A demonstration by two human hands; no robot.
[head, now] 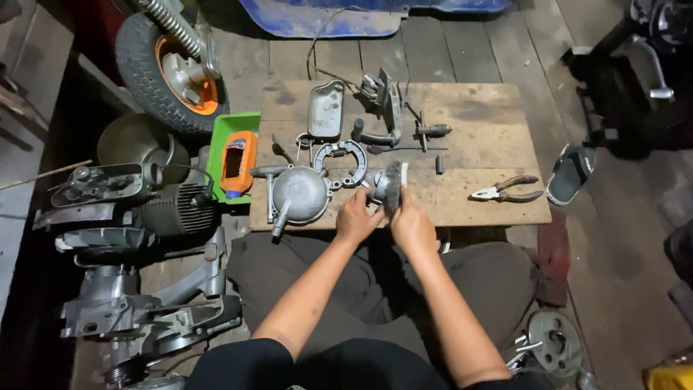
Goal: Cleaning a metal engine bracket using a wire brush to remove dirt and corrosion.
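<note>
I sit cross-legged at a low wooden board (pixel 476 130) on the floor. My left hand (pixel 356 219) grips a small grey metal part (pixel 374 180) at the board's near edge. My right hand (pixel 411 224) holds a round dark wire brush (pixel 393 186) against that part. Just left of my hands lies a round grey metal cover (pixel 299 193) with a curved brake shoe (pixel 339 159) beside it.
Pliers (pixel 505 190) lie at the board's right. A metal tray (pixel 326 108), a bracket (pixel 386 101) and small bolts sit farther back. An orange bottle in a green tray (pixel 234 162), a wheel (pixel 173 72) and engine parts (pixel 144 274) are at left. A sandal (pixel 570 173) lies right.
</note>
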